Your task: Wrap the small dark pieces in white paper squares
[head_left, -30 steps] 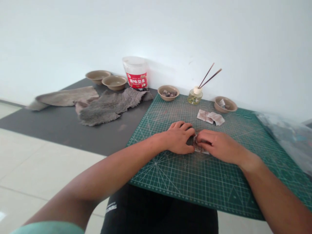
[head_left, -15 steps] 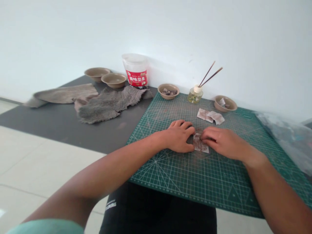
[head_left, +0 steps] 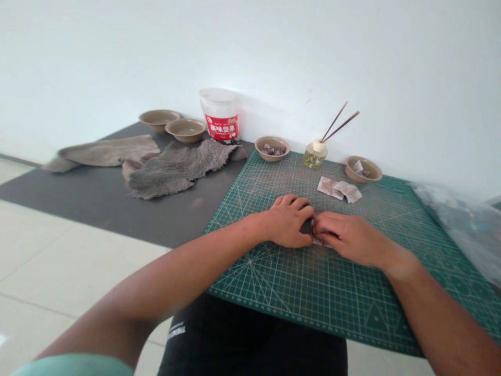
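Note:
My left hand (head_left: 290, 222) rests on the green cutting mat (head_left: 289, 282) with its fingers spread, thumb and fingertips at the left edge of a small stained white piece (head_left: 321, 243). Over that piece is my right hand (head_left: 348, 235), its fingers pinched together close to the left fingertips. What the pinch holds is too small to make out, and most of the piece is hidden under the hand. Behind the hands lie two more stained white pieces (head_left: 331, 187), partly overlapping.
Along the wall stand a bowl of dark lumps (head_left: 273, 157), a reed diffuser (head_left: 314, 155), another bowl (head_left: 363, 179) and a tub (head_left: 221, 115). Two bowls (head_left: 185, 139) and grey cloths (head_left: 168, 169) are at the left. A plastic bag (head_left: 465, 224) lies at the right.
My right hand has moved left across the white piece towards my left hand and now covers more of it. My left hand has stayed in place.

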`<state>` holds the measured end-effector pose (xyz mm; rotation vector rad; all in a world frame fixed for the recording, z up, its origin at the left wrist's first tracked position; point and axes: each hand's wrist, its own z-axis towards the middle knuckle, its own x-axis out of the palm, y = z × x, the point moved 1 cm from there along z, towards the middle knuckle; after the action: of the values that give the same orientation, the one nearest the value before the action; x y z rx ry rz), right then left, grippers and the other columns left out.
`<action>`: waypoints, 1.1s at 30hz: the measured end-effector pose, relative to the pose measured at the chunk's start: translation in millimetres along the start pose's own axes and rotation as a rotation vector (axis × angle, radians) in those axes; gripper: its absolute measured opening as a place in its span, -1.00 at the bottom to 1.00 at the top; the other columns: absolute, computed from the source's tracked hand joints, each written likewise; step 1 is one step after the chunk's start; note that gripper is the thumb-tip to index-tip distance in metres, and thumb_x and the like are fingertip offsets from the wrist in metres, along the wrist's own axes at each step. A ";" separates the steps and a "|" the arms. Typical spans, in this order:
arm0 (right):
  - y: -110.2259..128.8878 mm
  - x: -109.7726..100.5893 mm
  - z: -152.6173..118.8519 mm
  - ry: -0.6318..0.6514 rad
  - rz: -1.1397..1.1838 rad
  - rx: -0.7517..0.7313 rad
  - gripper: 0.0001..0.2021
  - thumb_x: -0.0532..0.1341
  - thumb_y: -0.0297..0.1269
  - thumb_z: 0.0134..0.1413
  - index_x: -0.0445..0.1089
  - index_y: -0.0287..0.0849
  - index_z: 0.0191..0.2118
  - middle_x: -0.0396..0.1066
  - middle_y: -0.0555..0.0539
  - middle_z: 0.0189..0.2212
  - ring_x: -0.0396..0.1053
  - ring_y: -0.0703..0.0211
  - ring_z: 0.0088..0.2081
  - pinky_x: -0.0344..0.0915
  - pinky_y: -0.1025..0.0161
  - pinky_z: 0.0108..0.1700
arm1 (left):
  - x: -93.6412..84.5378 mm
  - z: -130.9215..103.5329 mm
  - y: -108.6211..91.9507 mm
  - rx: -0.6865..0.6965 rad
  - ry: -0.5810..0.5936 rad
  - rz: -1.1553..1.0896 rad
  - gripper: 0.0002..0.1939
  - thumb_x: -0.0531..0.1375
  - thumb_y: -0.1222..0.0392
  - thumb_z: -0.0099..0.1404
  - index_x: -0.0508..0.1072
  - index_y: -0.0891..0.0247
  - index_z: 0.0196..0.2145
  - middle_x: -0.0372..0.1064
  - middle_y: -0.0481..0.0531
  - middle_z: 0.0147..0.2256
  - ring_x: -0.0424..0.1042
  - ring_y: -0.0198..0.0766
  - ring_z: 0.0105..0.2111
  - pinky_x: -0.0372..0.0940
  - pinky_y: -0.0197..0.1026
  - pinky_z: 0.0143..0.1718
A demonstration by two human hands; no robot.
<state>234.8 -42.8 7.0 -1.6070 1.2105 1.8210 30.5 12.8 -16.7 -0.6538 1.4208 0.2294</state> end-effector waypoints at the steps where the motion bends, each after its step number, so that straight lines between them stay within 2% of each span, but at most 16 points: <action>1: -0.4 0.3 0.8 -0.041 -0.026 0.038 -0.86 0.10 -0.31 0.32 0.39 -0.09 -0.24 0.44 -0.02 -0.23 0.41 0.13 -0.22 0.25 0.20 -0.16 | 0.0 -0.1 -0.1 0.000 -0.003 0.003 -0.46 0.11 -0.19 0.27 0.28 0.14 0.10 0.06 0.13 0.30 -0.01 0.18 0.30 -0.03 0.21 0.26; 4: -4.8 -1.6 0.1 -0.082 -0.085 0.121 -0.88 0.11 -0.31 0.31 0.37 -0.10 -0.26 0.43 -0.03 -0.26 0.40 0.10 -0.22 0.24 0.17 -0.16 | -0.1 -0.5 -0.7 -0.013 -0.003 0.010 -0.47 0.11 -0.18 0.27 0.28 0.14 0.09 0.06 0.14 0.31 0.00 0.21 0.30 -0.03 0.23 0.26; 8: -0.8 -1.2 -2.0 0.048 -0.011 0.003 -0.86 0.11 -0.32 0.32 0.37 -0.08 -0.28 0.42 0.00 -0.27 0.40 0.15 -0.23 0.24 0.21 -0.18 | 0.5 -0.7 -0.9 -0.013 -0.001 0.003 -0.45 0.12 -0.20 0.27 0.28 0.14 0.10 0.03 0.14 0.32 -0.03 0.20 0.31 -0.02 0.21 0.26; 10: 1.7 0.1 -0.8 0.011 -0.019 -0.011 -0.85 0.09 -0.32 0.34 0.38 -0.08 -0.25 0.43 -0.01 -0.23 0.40 0.15 -0.20 0.25 0.21 -0.16 | 1.0 -0.5 -0.8 -0.005 -0.008 0.009 -0.45 0.11 -0.20 0.28 0.28 0.16 0.10 0.04 0.15 0.31 -0.02 0.20 0.31 -0.02 0.21 0.26; 12: 0.1 -0.3 0.0 -0.077 -0.075 0.052 -0.86 0.08 -0.32 0.33 0.39 -0.10 -0.23 0.44 -0.04 -0.21 0.40 0.12 -0.19 0.24 0.19 -0.15 | 1.0 -0.3 -0.8 -0.004 -0.012 0.021 -0.46 0.11 -0.20 0.28 0.28 0.16 0.10 0.05 0.16 0.31 -0.01 0.20 0.30 -0.03 0.22 0.26; 14: -3.2 -2.0 -0.7 -0.097 -0.105 0.101 -0.87 0.11 -0.32 0.31 0.39 -0.10 -0.25 0.44 -0.04 -0.25 0.40 0.11 -0.22 0.24 0.17 -0.16 | 0.7 -0.5 -0.8 -0.013 -0.010 0.026 -0.46 0.11 -0.19 0.28 0.28 0.16 0.10 0.05 0.16 0.31 0.00 0.20 0.29 -0.04 0.23 0.26; 18: -0.6 -1.5 -1.2 0.042 0.009 -0.011 -0.86 0.13 -0.31 0.30 0.38 -0.09 -0.32 0.45 -0.01 -0.30 0.40 0.15 -0.26 0.25 0.21 -0.19 | -0.2 -1.1 -0.8 -0.011 0.001 0.009 -0.46 0.12 -0.20 0.27 0.28 0.16 0.09 0.03 0.15 0.32 -0.02 0.20 0.30 -0.03 0.21 0.27; 20: 1.4 0.2 0.7 0.005 0.022 -0.025 -0.85 0.10 -0.31 0.32 0.39 -0.09 -0.28 0.45 -0.02 -0.25 0.41 0.15 -0.23 0.26 0.20 -0.17 | -0.4 -1.2 -0.7 -0.011 0.004 0.003 -0.45 0.12 -0.20 0.27 0.28 0.15 0.09 0.03 0.13 0.32 -0.02 0.19 0.31 -0.02 0.20 0.27; 22: -1.0 0.3 1.9 -0.082 -0.030 0.040 -0.86 0.09 -0.31 0.31 0.39 -0.10 -0.24 0.45 -0.05 -0.23 0.41 0.11 -0.22 0.26 0.17 -0.16 | -0.3 -1.1 -0.8 -0.020 0.004 0.003 -0.46 0.11 -0.20 0.28 0.27 0.14 0.10 0.03 0.13 0.32 -0.03 0.19 0.31 -0.03 0.21 0.27; 24: -5.4 -1.8 0.5 -0.110 -0.082 0.109 -0.88 0.12 -0.31 0.29 0.39 -0.10 -0.25 0.45 -0.06 -0.26 0.40 0.09 -0.23 0.25 0.16 -0.17 | -0.2 -1.1 -1.0 -0.031 0.004 0.001 -0.46 0.11 -0.20 0.28 0.26 0.12 0.11 0.02 0.12 0.33 -0.04 0.19 0.32 -0.04 0.21 0.27; 26: -6.8 -4.3 -2.1 -0.047 -0.074 0.106 -0.89 0.14 -0.31 0.27 0.39 -0.10 -0.29 0.44 -0.04 -0.30 0.40 0.10 -0.25 0.25 0.17 -0.19 | 0.0 -1.3 -1.0 -0.032 0.006 -0.004 -0.46 0.12 -0.19 0.28 0.27 0.12 0.11 0.01 0.12 0.33 -0.06 0.19 0.33 -0.05 0.20 0.28; 29: -0.7 -4.6 -3.4 0.062 0.023 0.020 -0.86 0.13 -0.31 0.29 0.38 -0.09 -0.31 0.44 -0.01 -0.30 0.39 0.15 -0.26 0.25 0.21 -0.19 | 0.2 -1.5 -0.8 -0.016 0.002 -0.010 -0.44 0.13 -0.19 0.27 0.27 0.14 0.12 0.02 0.14 0.33 -0.05 0.20 0.32 -0.04 0.20 0.28; 31: 2.0 -3.7 -1.9 0.023 0.036 0.027 -0.86 0.11 -0.31 0.31 0.38 -0.08 -0.28 0.44 -0.02 -0.25 0.40 0.14 -0.21 0.25 0.20 -0.17 | 0.1 -1.3 -0.7 -0.013 0.000 -0.010 -0.44 0.13 -0.19 0.27 0.26 0.14 0.12 0.02 0.14 0.33 -0.04 0.19 0.32 -0.04 0.20 0.27; 33: 0.1 -4.2 -1.2 -0.061 -0.026 0.101 -0.88 0.11 -0.30 0.31 0.39 -0.09 -0.26 0.44 -0.04 -0.24 0.40 0.10 -0.20 0.25 0.18 -0.16 | -0.1 -1.0 -0.7 -0.022 0.006 -0.005 -0.44 0.12 -0.20 0.28 0.26 0.13 0.12 0.02 0.13 0.33 -0.04 0.18 0.32 -0.05 0.21 0.27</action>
<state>236.4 -42.8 11.0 -1.4947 1.2294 1.7505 30.0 11.7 -16.4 -0.6767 1.4242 0.2392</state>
